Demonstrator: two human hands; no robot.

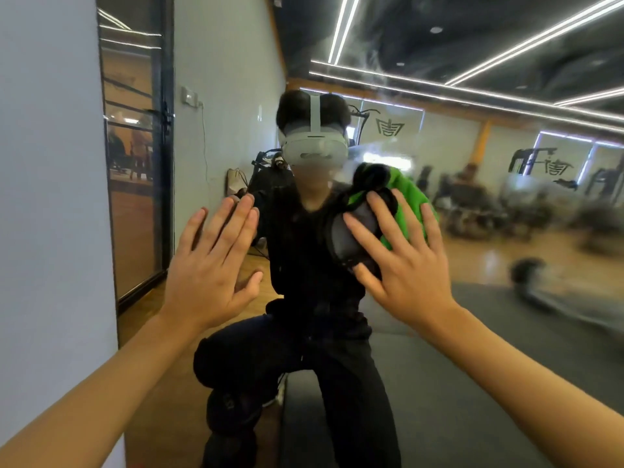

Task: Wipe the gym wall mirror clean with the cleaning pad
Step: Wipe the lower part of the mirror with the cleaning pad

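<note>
Against the gym wall mirror point(506, 204), taken here as the landmark, the left hand point(211, 265) sits toward the mirror's left edge, beside the pale wall point(50, 197). Its fingers are straight and spread, holding nothing; whether the palm touches the glass I cannot tell. Further right, the right hand point(401, 258) lies flat with fingers splayed over the cleaning pad point(358, 231), pressing it onto the glass, so the pad is sandwiched between palm and mirror. The pad looks soft: a dark grey rounded back with a black strap or rim, and bright green fluffy cloth showing past the fingers. The mirror's unwiped stretch seems to run rightward, its long axis horizontal, where cloudy smears point(557, 197) blur the reflection; the right hand is nearer them.
</note>
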